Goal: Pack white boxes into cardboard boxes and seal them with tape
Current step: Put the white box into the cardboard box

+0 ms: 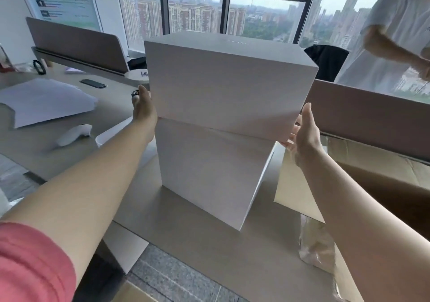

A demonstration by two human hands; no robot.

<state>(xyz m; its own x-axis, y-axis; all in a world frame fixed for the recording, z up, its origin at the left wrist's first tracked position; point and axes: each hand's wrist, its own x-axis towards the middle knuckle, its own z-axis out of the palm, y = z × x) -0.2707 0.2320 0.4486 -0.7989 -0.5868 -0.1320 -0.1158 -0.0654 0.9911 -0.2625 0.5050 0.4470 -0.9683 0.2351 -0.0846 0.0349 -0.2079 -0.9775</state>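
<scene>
Two white boxes are stacked in the middle of the view. The upper white box point(229, 85) sits slightly askew on the lower white box point(207, 176), which stands on a flat brown cardboard sheet point(209, 255). My left hand point(143, 108) presses flat against the upper box's left side. My right hand point(302, 134) grips its lower right corner, fingers under the edge. An open cardboard box point(384, 180) lies at the right, its flap point(295, 192) folded out toward the stack.
A person in a white shirt point(391, 34) stands at the back right. On the desk to the left lie white papers point(44, 101), a white controller point(74, 134) and a dark phone point(93, 83). Crumpled plastic wrap point(316, 248) lies at the lower right.
</scene>
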